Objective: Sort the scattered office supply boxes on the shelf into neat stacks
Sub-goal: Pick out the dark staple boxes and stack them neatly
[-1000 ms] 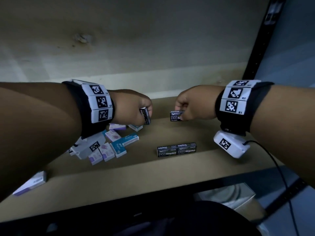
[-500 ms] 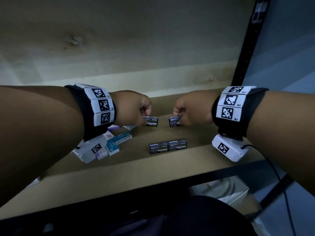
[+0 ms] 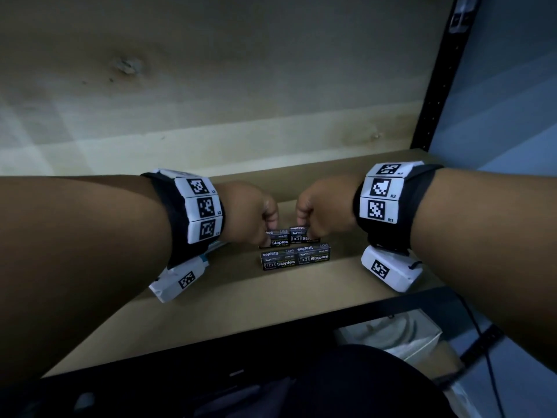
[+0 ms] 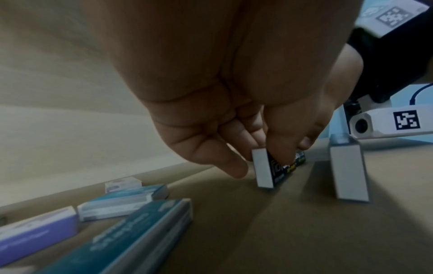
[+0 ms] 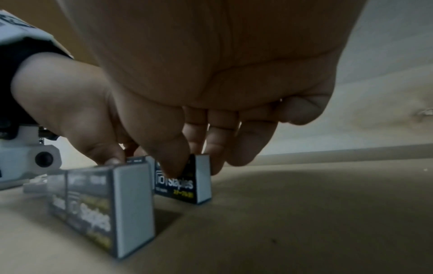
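1. Left hand (image 3: 250,212): fingers curled, pinching a staple box (image 3: 278,240) from above; box stands on edge on the shelf (image 3: 271,303).
2. Right hand (image 3: 324,209): thumb and fingers pinching a second staple box (image 3: 303,236), set just beside the first, behind the front pair (image 3: 295,257).
3. Front pair: two staple boxes side by side, touching, untouched by either hand.
4. Loose boxes (image 4: 112,205): teal, white and purple, lying scattered to the left, not yet sorted.
5. Handling note, as judgement: close the two held boxes together, ends flush, parallel to the front pair; let go straight upward, since boxes on edge likely tip easily.
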